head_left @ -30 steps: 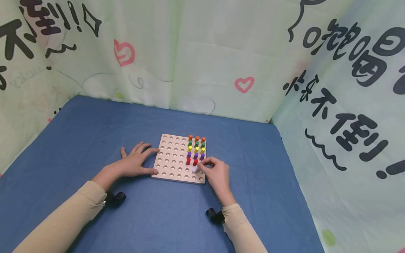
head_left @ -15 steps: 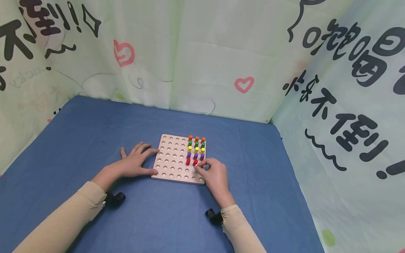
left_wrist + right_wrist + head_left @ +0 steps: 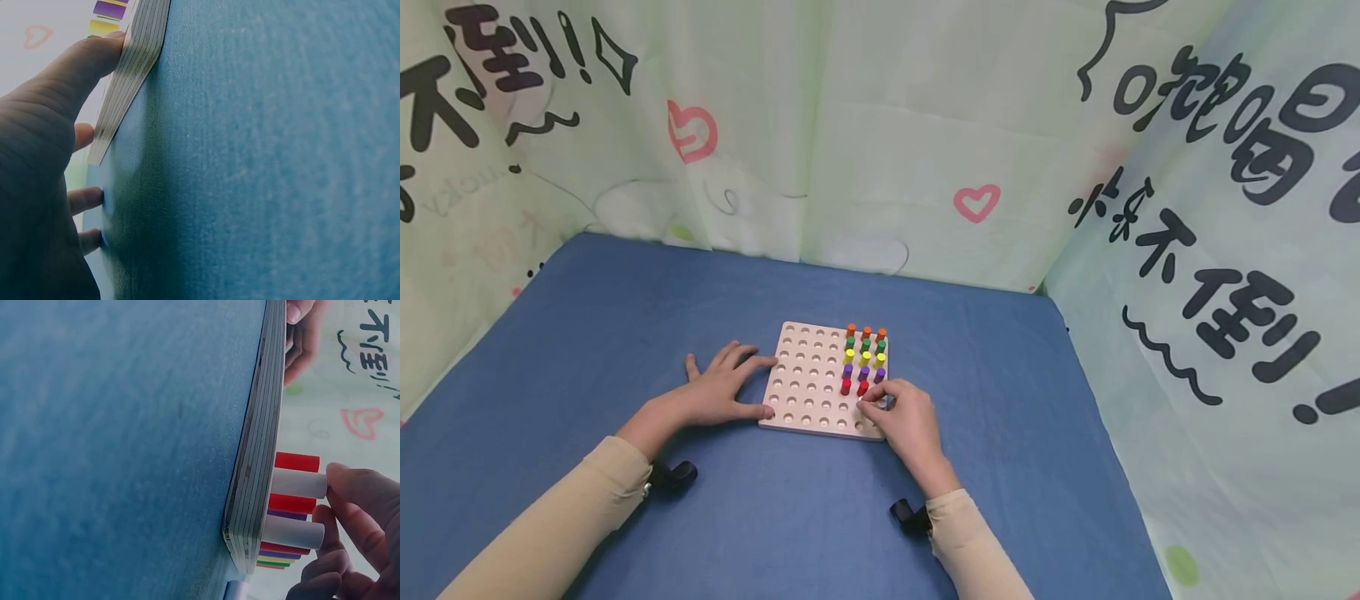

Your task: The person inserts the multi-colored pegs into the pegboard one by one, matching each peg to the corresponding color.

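A pale wooden pegboard lies on the blue cloth, its right columns filled with orange, green, yellow, purple and red pegs. My right hand pinches the top end of a white peg, which stands upright in the board beside the red pegs. The right wrist view has a second white peg standing near it; in the head view the fingers hide it. At the board's left edge, my left hand is spread out, thumb on the near corner and index finger touching farther up.
Rows of bare holes fill the board's left part. Past the board's side, a light-coloured peg shows low in the right wrist view. A printed curtain surrounds the blue table.
My right hand has shifted slightly left and the white peg, tilted and visible at first, is now upright and mostly hidden under the fingertips. The left hand has kept its place.
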`<state>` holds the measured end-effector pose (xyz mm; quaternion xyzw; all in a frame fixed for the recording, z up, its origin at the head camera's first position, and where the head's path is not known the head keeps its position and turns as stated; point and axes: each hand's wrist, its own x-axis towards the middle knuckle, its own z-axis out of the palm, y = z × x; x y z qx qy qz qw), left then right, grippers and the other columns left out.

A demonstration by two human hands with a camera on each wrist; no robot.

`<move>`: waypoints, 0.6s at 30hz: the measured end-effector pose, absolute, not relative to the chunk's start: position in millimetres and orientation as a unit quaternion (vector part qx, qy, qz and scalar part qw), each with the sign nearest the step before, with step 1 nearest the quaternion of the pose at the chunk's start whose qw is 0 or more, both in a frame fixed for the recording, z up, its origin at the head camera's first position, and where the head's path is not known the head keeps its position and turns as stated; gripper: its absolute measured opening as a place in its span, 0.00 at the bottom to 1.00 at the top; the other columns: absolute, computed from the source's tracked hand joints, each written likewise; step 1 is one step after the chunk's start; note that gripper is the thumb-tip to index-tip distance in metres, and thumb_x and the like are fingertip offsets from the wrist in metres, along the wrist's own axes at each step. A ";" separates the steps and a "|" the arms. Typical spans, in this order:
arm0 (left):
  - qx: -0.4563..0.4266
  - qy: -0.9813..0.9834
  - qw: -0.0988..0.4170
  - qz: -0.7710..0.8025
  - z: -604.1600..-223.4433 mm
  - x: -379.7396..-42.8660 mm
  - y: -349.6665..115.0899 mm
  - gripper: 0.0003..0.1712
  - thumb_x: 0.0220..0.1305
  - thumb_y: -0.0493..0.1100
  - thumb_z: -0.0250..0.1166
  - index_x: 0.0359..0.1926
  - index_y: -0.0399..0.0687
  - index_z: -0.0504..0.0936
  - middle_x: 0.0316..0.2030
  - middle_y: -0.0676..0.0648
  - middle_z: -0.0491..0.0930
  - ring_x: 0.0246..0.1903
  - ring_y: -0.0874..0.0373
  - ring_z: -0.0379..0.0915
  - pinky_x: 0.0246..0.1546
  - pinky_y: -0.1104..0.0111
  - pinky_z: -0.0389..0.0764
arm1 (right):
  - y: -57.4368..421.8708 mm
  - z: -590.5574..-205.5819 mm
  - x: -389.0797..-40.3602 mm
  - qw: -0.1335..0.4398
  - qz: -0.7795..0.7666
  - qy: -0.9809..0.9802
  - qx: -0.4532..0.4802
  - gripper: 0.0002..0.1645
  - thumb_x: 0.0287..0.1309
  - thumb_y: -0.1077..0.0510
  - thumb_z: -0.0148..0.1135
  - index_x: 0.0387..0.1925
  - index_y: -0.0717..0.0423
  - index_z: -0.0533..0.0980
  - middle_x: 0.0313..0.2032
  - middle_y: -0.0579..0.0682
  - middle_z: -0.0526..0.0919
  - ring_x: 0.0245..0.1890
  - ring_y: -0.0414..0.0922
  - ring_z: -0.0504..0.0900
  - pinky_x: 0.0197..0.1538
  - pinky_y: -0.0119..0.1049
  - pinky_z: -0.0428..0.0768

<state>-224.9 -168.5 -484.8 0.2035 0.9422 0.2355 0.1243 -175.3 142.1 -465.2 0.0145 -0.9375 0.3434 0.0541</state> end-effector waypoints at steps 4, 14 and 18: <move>0.205 0.941 0.122 0.239 -484.6 -224.6 -168.6 0.51 0.60 0.74 0.68 0.78 0.63 0.64 0.79 0.35 0.52 0.79 0.27 0.34 0.57 0.15 0.27 | 144.4 -465.8 -175.6 0.061 0.349 -0.935 0.022 0.06 0.58 0.53 0.77 0.30 0.48 0.87 0.29 0.44 0.80 0.26 0.40 0.71 0.28 0.31 0.68; 0.204 0.942 0.125 0.235 -486.3 -225.3 -170.1 0.51 0.60 0.74 0.68 0.79 0.64 0.63 0.79 0.36 0.51 0.79 0.28 0.34 0.58 0.16 0.26 | 148.1 -464.7 -177.9 0.093 0.364 -0.927 0.007 0.05 0.63 0.53 0.72 0.33 0.49 0.87 0.32 0.46 0.83 0.24 0.40 0.71 0.26 0.31 0.67; 0.205 0.943 0.125 0.232 -486.2 -225.5 -170.0 0.51 0.60 0.74 0.68 0.79 0.65 0.62 0.79 0.36 0.51 0.79 0.28 0.33 0.58 0.16 0.26 | 152.7 -464.8 -181.1 0.109 0.360 -0.926 -0.002 0.07 0.65 0.53 0.71 0.35 0.51 0.88 0.33 0.48 0.83 0.24 0.41 0.71 0.26 0.30 0.67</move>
